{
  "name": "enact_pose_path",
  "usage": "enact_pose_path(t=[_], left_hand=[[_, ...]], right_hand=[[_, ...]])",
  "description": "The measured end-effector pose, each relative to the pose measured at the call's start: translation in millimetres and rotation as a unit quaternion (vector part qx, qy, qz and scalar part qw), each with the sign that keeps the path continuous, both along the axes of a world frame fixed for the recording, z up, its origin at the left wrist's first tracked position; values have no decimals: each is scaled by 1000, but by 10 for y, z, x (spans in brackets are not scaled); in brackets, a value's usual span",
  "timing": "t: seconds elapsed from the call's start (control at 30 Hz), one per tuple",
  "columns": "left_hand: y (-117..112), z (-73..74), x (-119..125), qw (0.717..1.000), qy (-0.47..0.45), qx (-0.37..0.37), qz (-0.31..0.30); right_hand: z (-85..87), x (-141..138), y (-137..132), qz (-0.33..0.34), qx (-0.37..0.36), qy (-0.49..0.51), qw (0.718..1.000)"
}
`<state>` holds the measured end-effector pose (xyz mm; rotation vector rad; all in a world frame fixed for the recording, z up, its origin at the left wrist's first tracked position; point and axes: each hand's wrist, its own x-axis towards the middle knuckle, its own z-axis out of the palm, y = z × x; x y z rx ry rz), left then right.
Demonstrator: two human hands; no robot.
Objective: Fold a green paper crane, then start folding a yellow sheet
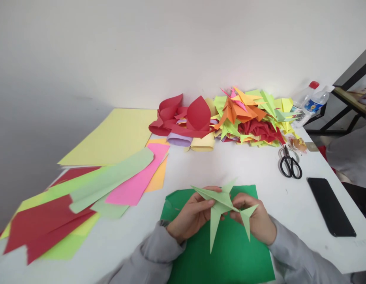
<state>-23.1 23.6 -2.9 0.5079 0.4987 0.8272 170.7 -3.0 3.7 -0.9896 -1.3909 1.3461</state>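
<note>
A light green folded paper figure (220, 204) with several long points is held above a dark green sheet (230, 252) on the white table (248, 165). My left hand (191, 216) is closed on its left side, thumb on top. The fingers of my right hand (258, 221) pinch its right side. Both grey sleeves reach in from the bottom edge.
Loose coloured sheets (82, 197) lie spread at the left, with a large yellow sheet (114, 136) behind. A heap of folded paper shapes (244, 116) and rolled red paper (185, 118) sits at the back. Scissors (290, 163), a black phone (331, 206) and two plastic bottles (308, 101) lie at the right.
</note>
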Motion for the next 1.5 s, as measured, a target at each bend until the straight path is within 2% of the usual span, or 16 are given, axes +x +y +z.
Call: enact_pose_path(t=[0.07,0.2,0.4,0.53,0.63,0.7,0.8,0.9,0.97,1.07,1.23,1.4,1.5], left_hand=[[-17,-14,16,1000,3,-2,0],[-35,-34,23,1000,17,1,0],[-79,-29,65,999,50,17,12],[-82,-1,57,997,58,57,-6],[-40,37,-8,997,26,72,-29],[-15,59,-42,994,-8,68,-80],[-40,74,-21,980,-35,39,-194],[-143,65,77,960,-4,4,-279],[-215,55,143,955,30,-15,-295],[-269,52,192,957,59,-29,-282],[-236,85,184,967,109,-9,-232],[-214,66,221,967,163,68,-182],[-206,30,252,971,185,76,-133]], right_hand=[[6,-18,-20,16,-20,11,1000],[-11,19,20,-21,-23,2,1000],[-52,66,58,-58,-71,61,994],[-66,111,99,-104,-115,127,980],[-17,190,152,-123,-132,163,970],[32,250,175,-96,-149,176,968],[80,297,178,-11,-154,147,977],[89,254,151,106,-154,105,977],[88,192,130,171,-168,115,964],[97,111,114,187,-167,146,957],[95,110,128,94,-124,128,979],[-44,133,147,46,-147,127,980],[-146,110,163,29,-131,149,980]])
